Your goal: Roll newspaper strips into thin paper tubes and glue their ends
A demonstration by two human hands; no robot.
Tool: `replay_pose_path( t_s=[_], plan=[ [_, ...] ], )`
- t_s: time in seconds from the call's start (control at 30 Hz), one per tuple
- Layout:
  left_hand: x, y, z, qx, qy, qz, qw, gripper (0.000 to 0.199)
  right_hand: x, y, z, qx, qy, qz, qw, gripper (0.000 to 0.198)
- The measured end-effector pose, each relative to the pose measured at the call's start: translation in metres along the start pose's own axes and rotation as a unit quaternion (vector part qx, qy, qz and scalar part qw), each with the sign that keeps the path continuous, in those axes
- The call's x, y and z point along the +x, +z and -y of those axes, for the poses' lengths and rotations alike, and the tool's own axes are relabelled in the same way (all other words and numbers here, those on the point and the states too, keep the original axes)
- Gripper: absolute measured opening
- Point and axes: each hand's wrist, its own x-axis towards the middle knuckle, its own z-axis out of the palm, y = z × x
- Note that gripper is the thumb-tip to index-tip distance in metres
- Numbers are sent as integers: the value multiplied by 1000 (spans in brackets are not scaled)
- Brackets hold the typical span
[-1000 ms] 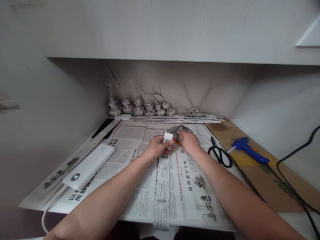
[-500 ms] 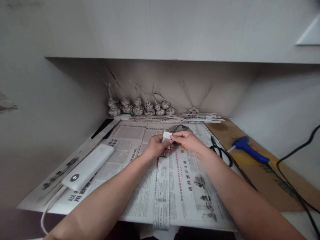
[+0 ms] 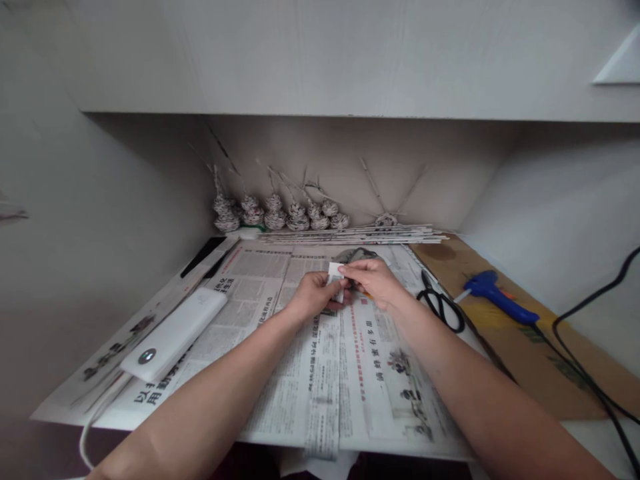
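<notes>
Paper sits mid-frame, gripped in the curled left hand; the nearly closed right hand pinches its upper right edge.

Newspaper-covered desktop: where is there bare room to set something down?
Open newspaper lies between the white device and the left hand; another stretch lies between the forearms, though a paper strip runs there. Crowded: the back, where woven paper figures stand behind paper sticks, and the right, with scissors and blue glue gun.

Free room separates power bank and hands; scissors block rightward.
</notes>
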Motion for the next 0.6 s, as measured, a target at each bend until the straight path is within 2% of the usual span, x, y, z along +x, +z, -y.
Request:
replay_pose_path(
  t_s=[0.27,0.47,0.6],
  plan=[
    [-2,0,0,19,12,9,1000,36,-5,5,4,20,12,10,1000,28],
    [-4,1,-2,-2,-2,14,1000,38,-8,7,6,-8,12,-11,1000,34],
    [-5,0,-4,-25,-7,15,1000,40,-6,-1,4,-59,-16,51,997,34]
  ],
)
